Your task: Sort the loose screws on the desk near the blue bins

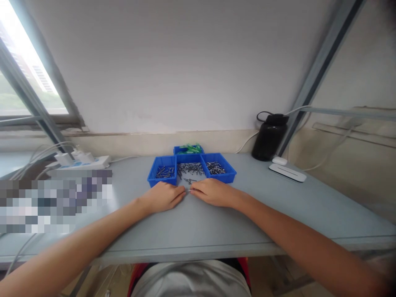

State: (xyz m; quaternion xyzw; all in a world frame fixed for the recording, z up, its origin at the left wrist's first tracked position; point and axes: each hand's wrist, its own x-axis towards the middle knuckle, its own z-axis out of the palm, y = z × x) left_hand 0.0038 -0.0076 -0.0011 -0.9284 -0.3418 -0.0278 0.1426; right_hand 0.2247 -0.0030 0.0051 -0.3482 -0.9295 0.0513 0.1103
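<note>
Between my two hands a thin, light-coloured metal piece (189, 190) spans the gap just above the table. My left hand (165, 196) is closed, its fingertips on the left end. On the right end, my right hand (213, 192) pinches with thumb and finger. Right behind them a few small metal parts (189, 180) lie on the table, and a larger pile of them (191, 168) is farther back. Metal parts also fill the left blue bin (153, 175) and the right blue bin (229, 178). Green items (191, 149) sit in the rear blue bin.
A black bottle (269, 138) stands at the back right of the grey table (198, 231), beside a white case (279, 161) and a flat white device (287, 173). A power strip (80, 163) with cables lies at the back left, near a blurred area.
</note>
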